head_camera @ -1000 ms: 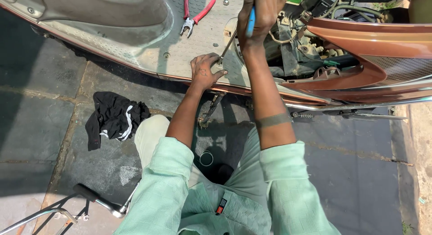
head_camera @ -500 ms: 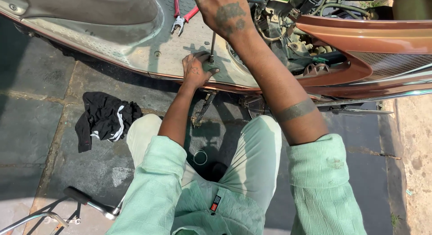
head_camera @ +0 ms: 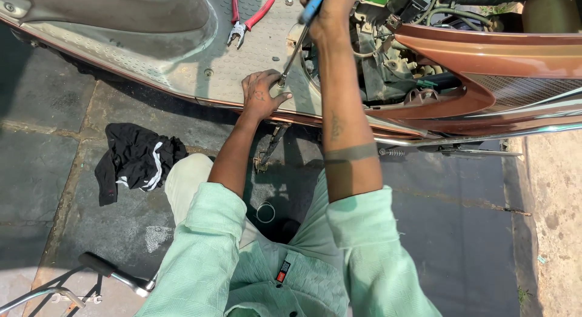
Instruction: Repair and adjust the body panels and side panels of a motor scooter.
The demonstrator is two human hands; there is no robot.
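Dark stone paving w/ a scooter footboard [head_camera: 182, 62] on it, head view: blue-handled screwdriver [head_camera: 295, 44] runs steeply tip-down to lower left, right hand [head_camera: 330, 10] clenched on its handle up top, left hand [head_camera: 260, 95] half-curled, fingers at the tip; red pliers [head_camera: 245, 16] lie nearby.

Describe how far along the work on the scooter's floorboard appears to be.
Done: a side panel is off, leaving wiring exposed. In hand: the right hand holds a blue-handled screwdriver with its tip at the floorboard, beside the left hand. Left: other screws sit in place; red pliers lie unused.
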